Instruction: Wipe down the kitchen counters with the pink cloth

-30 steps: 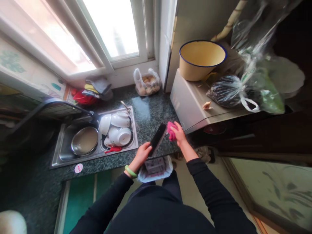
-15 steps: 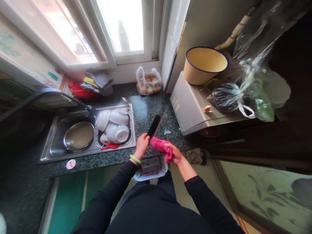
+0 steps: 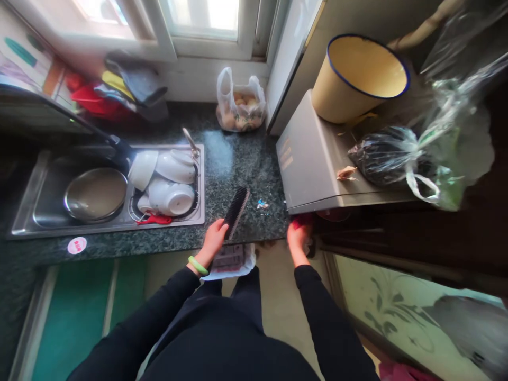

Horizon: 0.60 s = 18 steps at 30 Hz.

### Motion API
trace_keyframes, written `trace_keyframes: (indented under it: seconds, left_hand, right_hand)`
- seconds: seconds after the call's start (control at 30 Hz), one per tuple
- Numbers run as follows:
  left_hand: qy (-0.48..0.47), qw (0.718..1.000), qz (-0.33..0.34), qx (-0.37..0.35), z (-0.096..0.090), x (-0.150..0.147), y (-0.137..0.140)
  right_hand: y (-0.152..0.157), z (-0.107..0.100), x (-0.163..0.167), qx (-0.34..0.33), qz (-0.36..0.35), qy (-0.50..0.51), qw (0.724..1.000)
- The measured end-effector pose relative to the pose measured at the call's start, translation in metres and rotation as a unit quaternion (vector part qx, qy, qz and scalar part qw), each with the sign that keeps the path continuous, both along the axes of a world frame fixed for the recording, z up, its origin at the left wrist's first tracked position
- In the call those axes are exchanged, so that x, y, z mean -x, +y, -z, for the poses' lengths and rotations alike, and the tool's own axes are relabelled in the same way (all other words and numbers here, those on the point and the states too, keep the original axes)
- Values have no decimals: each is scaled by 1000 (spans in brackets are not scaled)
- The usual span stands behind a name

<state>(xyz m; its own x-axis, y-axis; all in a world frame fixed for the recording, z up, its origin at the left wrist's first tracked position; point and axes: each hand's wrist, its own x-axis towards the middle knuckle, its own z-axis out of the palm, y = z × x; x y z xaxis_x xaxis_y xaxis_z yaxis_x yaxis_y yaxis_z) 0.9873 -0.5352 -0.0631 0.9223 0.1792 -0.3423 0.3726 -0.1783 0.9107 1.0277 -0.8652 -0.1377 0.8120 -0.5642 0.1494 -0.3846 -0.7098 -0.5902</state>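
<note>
My left hand (image 3: 214,241), with a green bangle at the wrist, is closed round the end of a black brush (image 3: 237,210). Its bristles run along the right side, and it is tilted over the counter's front edge. My right hand (image 3: 298,241) is at the counter's right end, below the corner of the grey box. A pink cloth (image 3: 300,222) is bunched in its fingers, mostly in shadow. Small blue and white scraps (image 3: 262,203) lie on the counter between my hands. Beneath my left hand is a lined bin (image 3: 249,264) with packaging in it.
A sink (image 3: 29,233) at the left holds a metal basin (image 3: 95,196) and a rack of white bowls (image 3: 174,198). A bag of round, pale brown items (image 3: 242,119) stands by the window. The grey box (image 3: 313,174) carries a cream enamel pot (image 3: 337,90) and a tied plastic bag (image 3: 381,156).
My right hand has moved right with the pink cloth, away from the brush, to beneath the box's corner. My left hand still holds the brush. The view has shifted.
</note>
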Motion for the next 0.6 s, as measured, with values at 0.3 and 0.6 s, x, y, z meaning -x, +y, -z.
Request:
trace_keyframes:
  seconds: [0.3,0.6]
  left_hand:
    - [33,999,-19,28,1,5,-20]
    - [31,997,-46,51,0,3,-22]
  right_hand:
    - [18,13,17,-104,-190,-62,974]
    - [58,16,8,-40,-21,-24,999]
